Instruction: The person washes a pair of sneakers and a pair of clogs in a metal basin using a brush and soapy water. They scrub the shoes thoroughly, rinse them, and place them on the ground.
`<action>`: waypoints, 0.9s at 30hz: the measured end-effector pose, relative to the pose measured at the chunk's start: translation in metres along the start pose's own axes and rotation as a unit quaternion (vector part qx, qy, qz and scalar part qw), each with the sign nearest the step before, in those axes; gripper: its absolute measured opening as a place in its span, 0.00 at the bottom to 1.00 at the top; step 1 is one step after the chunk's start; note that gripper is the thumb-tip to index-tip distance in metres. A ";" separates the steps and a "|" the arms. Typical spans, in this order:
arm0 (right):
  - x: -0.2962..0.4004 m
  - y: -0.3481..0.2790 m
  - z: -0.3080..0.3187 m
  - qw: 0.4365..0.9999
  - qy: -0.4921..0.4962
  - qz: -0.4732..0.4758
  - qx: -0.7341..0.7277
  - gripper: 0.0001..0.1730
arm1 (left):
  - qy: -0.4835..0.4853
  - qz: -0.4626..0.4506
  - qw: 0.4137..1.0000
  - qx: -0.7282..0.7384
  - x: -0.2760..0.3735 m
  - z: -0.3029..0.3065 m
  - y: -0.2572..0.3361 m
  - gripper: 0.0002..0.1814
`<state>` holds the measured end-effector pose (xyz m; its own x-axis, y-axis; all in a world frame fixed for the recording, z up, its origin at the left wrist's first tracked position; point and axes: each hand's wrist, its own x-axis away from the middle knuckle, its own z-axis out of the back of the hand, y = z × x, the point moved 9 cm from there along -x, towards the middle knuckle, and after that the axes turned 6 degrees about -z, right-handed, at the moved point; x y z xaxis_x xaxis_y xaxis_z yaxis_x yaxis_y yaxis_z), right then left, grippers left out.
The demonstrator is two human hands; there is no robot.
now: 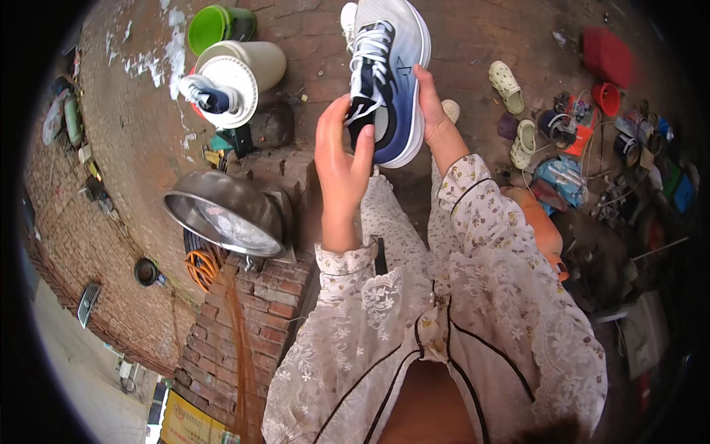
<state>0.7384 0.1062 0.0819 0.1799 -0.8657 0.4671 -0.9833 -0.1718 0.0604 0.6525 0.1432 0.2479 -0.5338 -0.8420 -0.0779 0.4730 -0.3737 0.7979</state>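
Observation:
A running shoe (402, 83), white at the toe and fading to dark blue at the heel, is in both my hands with its heel towards me. My right hand (435, 108) grips the midsole side, thumb on the upper. At the collar, my left hand (345, 161) pinches near the black tongue (363, 108), its thumb over the opening and its fingers at the far side. White laces (371, 53) cross the upper. A similar blue and white shoe (213, 100) rests on a white bucket lid to the left. Part of a white shoe (348, 19) shows behind the held one.
A cream bucket (269, 66) and a green bucket (222, 28) stand front left. Nearer is a steel basin (233, 216) beside brickwork (260, 311). Cream clogs (506, 86), a red bucket (605, 99) and mixed clutter lie on the brick floor to the right.

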 end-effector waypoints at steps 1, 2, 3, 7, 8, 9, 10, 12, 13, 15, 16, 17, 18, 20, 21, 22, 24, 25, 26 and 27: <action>0.007 -0.023 0.017 1.000 0.008 0.019 -0.013 0.33 | -0.020 -0.012 1.000 -0.004 -0.008 -0.025 0.014 0.20; 0.013 -0.041 0.034 0.999 0.006 0.026 -0.028 0.34 | -0.048 -0.044 0.997 -0.034 -0.013 -0.048 0.030 0.19; 0.018 -0.057 0.046 0.998 0.005 0.034 -0.044 0.34 | -0.076 -0.078 0.992 -0.064 -0.016 -0.068 0.044 0.19; 0.035 -0.109 0.094 0.994 0.047 0.091 -0.050 0.34 | -0.184 -0.096 0.975 -0.073 -0.031 -0.140 0.064 0.20; 0.037 -0.118 0.110 0.992 0.068 0.098 -0.045 0.34 | -0.204 -0.090 0.972 -0.074 -0.035 -0.155 0.061 0.20; 0.036 -0.118 0.120 0.992 0.078 0.085 -0.049 0.34 | -0.224 -0.082 0.968 -0.076 -0.037 -0.166 0.052 0.19; 0.035 -0.119 0.130 0.992 0.088 0.072 -0.053 0.34 | -0.244 -0.074 0.964 -0.079 -0.040 -0.178 0.043 0.19; 0.030 -0.120 0.145 0.992 0.086 0.045 -0.076 0.33 | -0.288 -0.031 0.954 -0.073 -0.047 -0.204 0.018 0.18; 0.024 -0.123 0.160 0.993 0.072 0.049 -0.078 0.34 | -0.309 -0.011 0.949 -0.067 -0.051 -0.221 0.003 0.17; 0.013 -0.126 0.201 0.990 0.104 0.061 -0.070 0.37 | -0.329 0.015 0.943 -0.044 -0.063 -0.251 -0.034 0.16; 0.013 -0.125 0.209 0.990 0.119 0.032 -0.074 0.39 | -0.332 0.038 0.942 -0.016 -0.067 -0.265 -0.061 0.16; 0.018 -0.126 0.215 0.985 0.158 0.005 -0.073 0.40 | -0.334 0.060 0.941 0.012 -0.073 -0.281 -0.086 0.16; 0.019 -0.131 0.248 0.974 0.215 0.031 -0.057 0.40 | -0.346 0.063 0.936 0.009 -0.081 -0.303 -0.101 0.16; 0.039 -0.133 0.309 0.907 0.419 -0.003 0.040 0.42 | -0.364 0.084 0.928 0.005 -0.091 -0.342 -0.141 0.18; 0.051 -0.140 0.329 0.870 0.488 0.022 0.076 0.40 | -0.357 0.098 0.929 -0.002 -0.099 -0.359 -0.157 0.18; 0.055 -0.144 0.340 0.858 0.498 0.038 0.121 0.37 | -0.341 0.075 0.937 -0.024 -0.106 -0.374 -0.170 0.17; 0.068 -0.146 0.362 0.849 0.498 0.066 0.166 0.31 | -0.291 0.016 0.952 -0.089 -0.119 -0.406 -0.196 0.16; 0.075 -0.145 0.372 0.853 0.488 0.082 0.165 0.28 | -0.257 -0.026 0.957 -0.130 -0.123 -0.423 -0.201 0.15; 0.081 -0.142 0.380 0.858 0.477 0.098 0.164 0.25 | -0.222 -0.051 0.964 -0.134 -0.121 -0.436 -0.207 0.14; 0.085 -0.136 0.389 0.854 0.489 0.083 0.159 0.24 | -0.195 -0.067 0.970 -0.132 -0.120 -0.451 -0.223 0.14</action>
<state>0.8977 -0.1266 -0.2301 -0.2235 -0.1109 0.9684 -0.9073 -0.3395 -0.2483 0.9270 0.1526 -0.1905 -0.8028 -0.5874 0.1026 0.5165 -0.5988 0.6121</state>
